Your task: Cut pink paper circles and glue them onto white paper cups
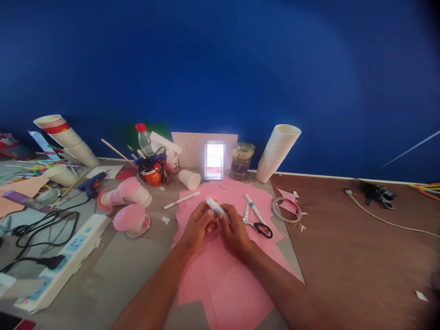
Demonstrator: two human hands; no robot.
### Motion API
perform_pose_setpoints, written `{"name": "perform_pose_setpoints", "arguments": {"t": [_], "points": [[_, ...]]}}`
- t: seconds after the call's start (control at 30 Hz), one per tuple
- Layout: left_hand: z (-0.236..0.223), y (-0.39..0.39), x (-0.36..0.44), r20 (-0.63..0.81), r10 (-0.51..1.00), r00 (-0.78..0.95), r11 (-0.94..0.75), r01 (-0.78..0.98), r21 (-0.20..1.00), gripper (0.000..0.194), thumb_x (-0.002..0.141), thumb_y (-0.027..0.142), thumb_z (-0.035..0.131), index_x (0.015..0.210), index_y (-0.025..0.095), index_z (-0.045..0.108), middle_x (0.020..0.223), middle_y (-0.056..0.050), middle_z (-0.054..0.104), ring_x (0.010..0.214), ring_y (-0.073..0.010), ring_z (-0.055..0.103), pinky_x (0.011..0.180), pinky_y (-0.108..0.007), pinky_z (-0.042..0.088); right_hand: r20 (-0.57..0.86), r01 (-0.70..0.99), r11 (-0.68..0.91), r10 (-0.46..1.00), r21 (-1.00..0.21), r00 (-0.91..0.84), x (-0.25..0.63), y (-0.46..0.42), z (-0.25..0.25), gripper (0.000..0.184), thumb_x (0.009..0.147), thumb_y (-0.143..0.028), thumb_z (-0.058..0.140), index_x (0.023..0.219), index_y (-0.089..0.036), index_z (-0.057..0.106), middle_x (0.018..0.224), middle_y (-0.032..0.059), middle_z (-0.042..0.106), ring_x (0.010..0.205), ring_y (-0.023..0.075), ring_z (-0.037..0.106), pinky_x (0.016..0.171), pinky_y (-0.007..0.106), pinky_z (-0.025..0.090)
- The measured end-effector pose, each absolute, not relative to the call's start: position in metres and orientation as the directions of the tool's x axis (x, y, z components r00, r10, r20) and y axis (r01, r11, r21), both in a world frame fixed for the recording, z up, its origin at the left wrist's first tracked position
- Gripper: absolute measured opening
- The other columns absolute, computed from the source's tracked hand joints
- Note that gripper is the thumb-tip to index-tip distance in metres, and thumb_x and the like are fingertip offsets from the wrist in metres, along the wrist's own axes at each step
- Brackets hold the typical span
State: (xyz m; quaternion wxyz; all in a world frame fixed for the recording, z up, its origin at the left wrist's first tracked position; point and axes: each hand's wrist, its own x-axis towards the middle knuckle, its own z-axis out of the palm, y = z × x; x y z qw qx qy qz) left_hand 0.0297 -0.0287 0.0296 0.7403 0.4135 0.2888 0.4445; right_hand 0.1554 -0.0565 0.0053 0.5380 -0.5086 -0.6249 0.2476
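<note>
White tube (215,206), blue-printed: is tilting above the pink paper (237,288). Left hand (198,223), right hand (235,231): both are gripping it, fingers curled. Scissors (256,225), marker (253,207): are crowding the paper's right side. Jar (241,165), leaning cup stack (277,153): are standing beyond the paper.

- plain deep-blue wall (220,55), basically takes up the whole top half of the frame
- chunky white plastic power strip with light-blue sockets (74,245), lower left, black plug (57,262) stuck in it, tiny red light glowing at the near end
- dark-blue glue gun (91,185) lying left of centre
- clear plastic bottle with a red cap (141,127), left of centre, behind a red paper cup (153,176) crammed with stuff
- tall stack of white paper cups (279,149) right of centre, leaning rightward, with a clear lidded jar (241,166) just left of it
- thin pale cable (388,221), far right
</note>
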Motion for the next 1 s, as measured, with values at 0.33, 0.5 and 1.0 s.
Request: {"name": "perform_pose_setpoints", "arguments": {"t": [0.33,0.5,1.0], "points": [[0.025,-0.019,0.026,-0.096,0.952,0.291,0.227,-0.458,0.860,0.025,0.074,0.036,0.066,0.090,0.016,0.064,0.057,0.006,0.041,0.047,-0.0025,0.031,0.047,-0.017,0.028,0.397,0.312,0.391,0.917,-0.866,-0.047,0.163,-0.060,0.019,0.034,0.093,-0.040,0.032,0.106,-0.019,0.055,0.092,0.0076,0.063,0.081,0.0196,0.057,0.074,0.033,0.045],[0.026,-0.016,0.024,-0.041,0.975,0.217,0.150,-0.515,0.844,0.021,0.076,0.035,0.066,0.087,0.017,0.064,0.058,0.005,0.042,0.048,-0.0030,0.029,0.048,-0.017,0.027,0.344,0.394,0.368,0.930,-0.842,-0.132,0.165,-0.055,0.024,0.043,0.094,-0.039,0.027,0.071,-0.018,0.055,0.063,0.0017,0.053,0.061,0.0151,0.048,0.061,0.028,0.039],[0.020,-0.016,0.024,0.007,0.971,0.239,0.099,-0.429,0.898,0.022,0.077,0.037,0.064,0.084,0.016,0.062,0.057,0.006,0.041,0.048,-0.0037,0.030,0.047,-0.019,0.023,0.177,0.447,0.141,0.983,-0.883,0.041,0.157,-0.054,0.017,0.007,0.078,-0.026,0.056,0.079,-0.019,0.053,0.062,-0.0021,0.052,0.058,0.0142,0.045,0.055,0.026,0.035]]}}
